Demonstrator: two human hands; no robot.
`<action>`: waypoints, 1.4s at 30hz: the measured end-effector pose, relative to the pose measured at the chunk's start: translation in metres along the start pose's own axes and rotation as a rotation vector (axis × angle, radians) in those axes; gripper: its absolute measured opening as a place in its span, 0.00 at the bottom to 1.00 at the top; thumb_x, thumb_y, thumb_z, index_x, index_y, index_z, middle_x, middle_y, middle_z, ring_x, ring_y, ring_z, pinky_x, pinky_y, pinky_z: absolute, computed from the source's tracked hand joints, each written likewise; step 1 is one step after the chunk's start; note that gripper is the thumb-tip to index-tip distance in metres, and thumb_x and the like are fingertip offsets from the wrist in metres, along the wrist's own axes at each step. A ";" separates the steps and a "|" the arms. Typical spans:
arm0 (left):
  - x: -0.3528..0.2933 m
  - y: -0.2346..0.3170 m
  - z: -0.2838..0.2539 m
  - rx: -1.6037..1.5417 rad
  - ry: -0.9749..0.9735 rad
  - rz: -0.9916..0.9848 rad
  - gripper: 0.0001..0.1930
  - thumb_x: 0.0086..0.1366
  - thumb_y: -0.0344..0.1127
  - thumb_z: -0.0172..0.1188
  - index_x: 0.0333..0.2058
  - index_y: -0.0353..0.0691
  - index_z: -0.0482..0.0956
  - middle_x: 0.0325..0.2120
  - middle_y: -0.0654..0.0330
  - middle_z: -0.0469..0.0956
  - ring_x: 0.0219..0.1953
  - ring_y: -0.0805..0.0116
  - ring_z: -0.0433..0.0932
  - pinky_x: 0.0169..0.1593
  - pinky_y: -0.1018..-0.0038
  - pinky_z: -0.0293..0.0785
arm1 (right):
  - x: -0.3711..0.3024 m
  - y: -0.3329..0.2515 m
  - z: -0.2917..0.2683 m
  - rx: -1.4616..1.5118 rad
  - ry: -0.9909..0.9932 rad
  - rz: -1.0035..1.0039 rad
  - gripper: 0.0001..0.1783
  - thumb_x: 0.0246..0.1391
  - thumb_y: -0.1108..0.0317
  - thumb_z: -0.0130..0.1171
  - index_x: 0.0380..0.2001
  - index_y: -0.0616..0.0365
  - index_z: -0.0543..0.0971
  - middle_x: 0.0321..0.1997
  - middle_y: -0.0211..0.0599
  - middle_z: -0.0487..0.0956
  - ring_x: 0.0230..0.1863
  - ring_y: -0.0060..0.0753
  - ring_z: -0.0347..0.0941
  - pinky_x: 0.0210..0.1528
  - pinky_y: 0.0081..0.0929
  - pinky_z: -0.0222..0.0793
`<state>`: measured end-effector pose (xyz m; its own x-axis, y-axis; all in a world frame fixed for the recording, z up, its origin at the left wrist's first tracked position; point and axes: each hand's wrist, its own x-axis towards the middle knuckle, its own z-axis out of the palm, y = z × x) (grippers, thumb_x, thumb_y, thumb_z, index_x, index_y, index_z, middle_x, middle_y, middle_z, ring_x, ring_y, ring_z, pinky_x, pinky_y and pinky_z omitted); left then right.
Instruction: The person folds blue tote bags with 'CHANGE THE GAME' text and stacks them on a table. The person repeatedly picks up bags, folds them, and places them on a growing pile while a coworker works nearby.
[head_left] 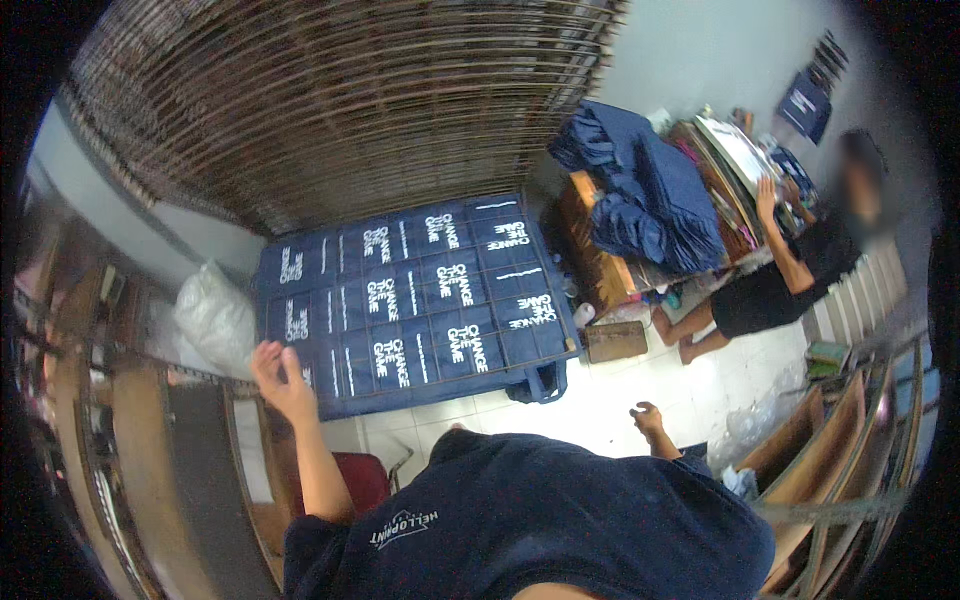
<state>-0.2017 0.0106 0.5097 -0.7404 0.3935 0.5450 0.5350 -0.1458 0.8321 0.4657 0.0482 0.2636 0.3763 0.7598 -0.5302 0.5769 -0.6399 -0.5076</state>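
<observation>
Rows of navy blue fabric pieces with white printing (410, 300), which look like flat bags, lie side by side on a low rack in front of me. Thin wire lines run across them, and a dark strap loop (545, 384) hangs off the near right corner. My left hand (283, 385) is raised by the rack's near left corner, fingers apart, holding nothing. To the right of the near edge, my right hand (648, 418) hangs over the tiled floor with its fingers loosely bent and apart; nothing shows in it.
Many tilted wire trays (350, 110) rise over the rack's far side. A clear plastic bag (215, 315) sits at left. On the right, navy cloth (650, 190) is heaped on a wooden table (590, 250), where another person (770, 290) works. A red chair (362, 480) stands near me.
</observation>
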 end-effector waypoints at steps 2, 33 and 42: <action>-0.016 0.018 0.050 0.034 -0.350 -0.040 0.12 0.56 0.25 0.59 0.40 0.36 0.72 0.39 0.57 0.73 0.42 0.67 0.72 0.46 0.71 0.68 | -0.006 0.047 0.015 0.121 0.084 0.095 0.25 0.42 0.60 0.64 0.45 0.60 0.75 0.39 0.51 0.78 0.43 0.42 0.75 0.46 0.31 0.70; -0.248 -0.044 0.075 0.211 -1.059 -1.007 0.29 0.59 0.53 0.57 0.52 0.38 0.68 0.38 0.55 0.75 0.38 0.67 0.73 0.37 0.74 0.68 | 0.237 -0.319 -0.137 2.019 0.111 0.014 0.53 0.42 0.32 0.55 0.60 0.60 0.52 0.59 0.46 0.62 0.57 0.46 0.62 0.56 0.45 0.59; -0.277 -0.010 0.131 0.118 -1.034 -0.924 0.25 0.61 0.49 0.56 0.51 0.37 0.69 0.36 0.59 0.76 0.38 0.71 0.73 0.38 0.75 0.68 | 0.285 -0.310 -0.193 1.852 0.453 0.081 0.24 0.42 0.80 0.57 0.45 0.70 0.63 0.37 0.47 0.75 0.26 0.42 0.76 0.22 0.27 0.76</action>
<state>0.0514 0.0216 0.3373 -0.2349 0.7970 -0.5564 0.0918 0.5881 0.8036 0.5337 0.4851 0.4010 0.6697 0.4986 -0.5504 -0.7211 0.2594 -0.6425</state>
